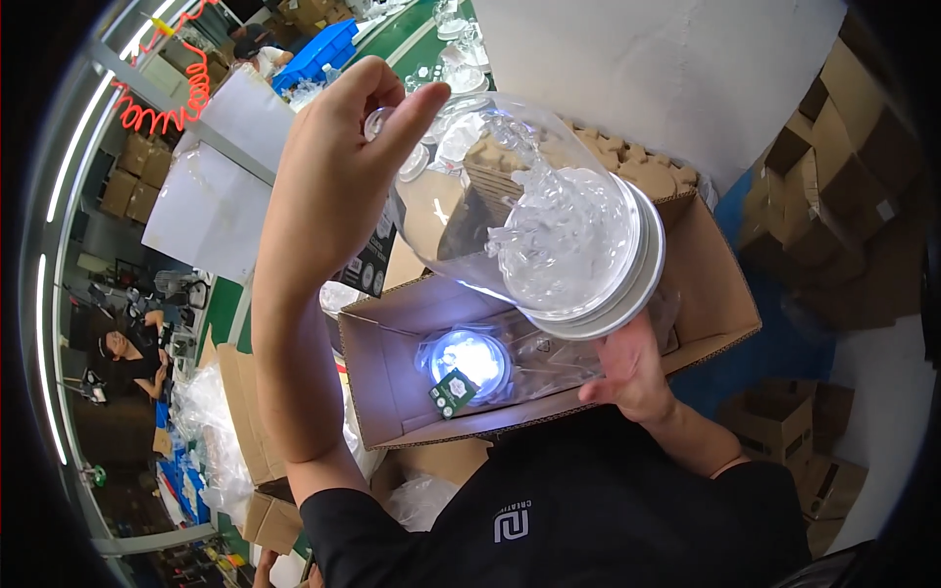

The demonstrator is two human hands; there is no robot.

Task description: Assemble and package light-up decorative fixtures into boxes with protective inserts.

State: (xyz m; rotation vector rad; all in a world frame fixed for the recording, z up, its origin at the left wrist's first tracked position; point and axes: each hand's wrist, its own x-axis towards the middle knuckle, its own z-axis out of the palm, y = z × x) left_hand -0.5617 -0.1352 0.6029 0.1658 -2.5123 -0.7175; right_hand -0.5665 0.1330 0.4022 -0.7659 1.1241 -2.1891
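right now, the clear dome [524,211] is held tilted above the open cardboard box [720,294], its rounded end toward the upper left and its white base [647,267] toward the lower right. a clear, frilly figure [564,230] shows inside it. the left hand [358,122] is up at the rounded end — its grip drawn in, thumb and curled fingers closed on the top. the right hand [637,377] is under the base, touching it from below with the thumb spread to the side; its fingers are partly hidden, so i can't tell how tightly that grip closes.

in the left part of the box lies a round piece [475,355] glowing bluish white, with a small green card [453,393] on its near side. clear plastic wrapping [549,358] lies beside it. beyond the box, brown cardboard pieces [642,171] sit by a white panel [676,69] — and farther off, a blue bin [319,54] stands near the green table [407,54].
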